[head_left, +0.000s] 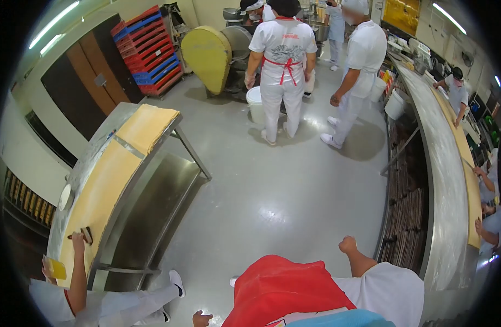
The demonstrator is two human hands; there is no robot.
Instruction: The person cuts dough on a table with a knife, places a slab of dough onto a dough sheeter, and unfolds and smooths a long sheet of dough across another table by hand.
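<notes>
My right hand [348,245] hangs over the bare grey floor, beyond my white sleeve. Its fingers are curled closed, and nothing shows in them. At the bottom edge is part of my left hand [201,319], with a finger or thumb stretched out and no object visible in it. Between the two hands, my red apron [288,289] covers my front. Neither hand touches a table; the nearest one to my left is a steel table [111,136] bearing a long sheet of dough [106,180].
A co-worker at left holds a brush [87,235] over the dough and a container of yellow liquid [55,268]. Two people stand ahead near a white bucket [256,106] and a yellow machine cover [206,60]. Stacked crates [150,54] stand behind. Workers line a long right-hand table [444,180].
</notes>
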